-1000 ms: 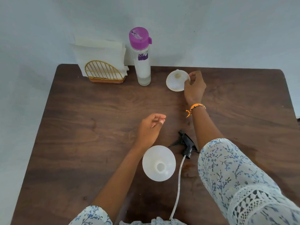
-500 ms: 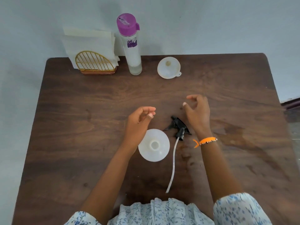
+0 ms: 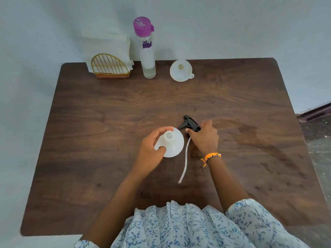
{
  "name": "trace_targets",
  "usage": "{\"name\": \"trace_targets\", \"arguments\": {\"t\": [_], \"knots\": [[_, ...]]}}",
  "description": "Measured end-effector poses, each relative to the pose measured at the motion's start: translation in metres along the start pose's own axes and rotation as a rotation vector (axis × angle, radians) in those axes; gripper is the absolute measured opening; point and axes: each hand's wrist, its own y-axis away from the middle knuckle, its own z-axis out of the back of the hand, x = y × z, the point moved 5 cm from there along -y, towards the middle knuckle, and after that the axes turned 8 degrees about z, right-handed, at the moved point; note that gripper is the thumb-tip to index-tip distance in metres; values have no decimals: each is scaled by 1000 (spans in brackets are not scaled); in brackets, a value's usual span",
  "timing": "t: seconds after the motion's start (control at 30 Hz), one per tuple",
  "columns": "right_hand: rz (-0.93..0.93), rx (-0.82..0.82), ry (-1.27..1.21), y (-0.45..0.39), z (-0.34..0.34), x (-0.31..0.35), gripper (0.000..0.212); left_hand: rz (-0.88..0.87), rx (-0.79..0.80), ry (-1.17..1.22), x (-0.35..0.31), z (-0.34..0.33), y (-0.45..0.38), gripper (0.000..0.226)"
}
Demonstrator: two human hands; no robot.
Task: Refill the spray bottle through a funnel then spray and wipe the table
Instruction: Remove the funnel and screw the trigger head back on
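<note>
A white spray bottle (image 3: 172, 145) stands uncapped near the middle of the brown table (image 3: 89, 122), its open neck facing up. My left hand (image 3: 152, 151) grips it around the shoulder and neck. Just right of it lies the black spray head (image 3: 189, 122) with its long white dip tube (image 3: 185, 161) trailing toward me. My right hand (image 3: 205, 138) closes its fingers around the spray head's collar. A white funnel (image 3: 181, 70) rests at the back of the table, apart from both hands. Beside it stands a tall clear bottle with a purple cap (image 3: 146, 49).
A gold wire holder with white paper napkins (image 3: 111, 63) sits at the back left corner against the wall. A damp patch (image 3: 250, 133) darkens the wood to the right of my right hand.
My right hand left the funnel at the back, came toward me and took hold of the spray head. My left hand moved onto the white bottle and gripped it.
</note>
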Motion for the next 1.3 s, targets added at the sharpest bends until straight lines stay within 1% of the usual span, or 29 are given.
{"name": "trace_targets", "arguments": {"t": [0.1,0.2,0.27,0.3,0.43,0.5,0.63,0.7,0.8,0.9,1.0,1.13,1.23,1.3], "knots": [[-43,3,-40,3,0,0,50,-35,3,-27,-1,1,3,55],[7,-24,-63,6,14,8,52,-62,1,-13,-2,1,2,44],[94,-81,-149,10,32,22,55,-56,-7,0,2,1,-1,37],[144,-110,-204,13,42,32,52,-51,-11,4,4,0,-3,35],[332,-200,-408,34,82,74,22,-46,-26,-6,11,-2,-8,33],[386,-246,-531,49,98,92,15,-60,-19,-12,12,-1,-8,32],[507,-293,-793,80,117,124,23,-98,-8,-5,11,0,-9,31],[600,-320,-864,95,122,135,25,-105,9,2,11,-1,-10,31],[715,-340,-903,109,122,147,28,-100,19,-1,12,-1,-12,32],[776,-326,-953,118,123,155,32,-104,24,10,11,-1,-12,31],[855,-306,-947,122,122,164,35,-105,41,10,10,-1,-12,30],[932,-277,-947,120,117,170,33,-99,51,17,9,0,-13,30],[957,-225,-931,113,101,162,33,-101,56,36,8,-1,-11,35],[895,-174,-907,106,82,147,36,-101,47,41,8,-1,-11,38]]}}
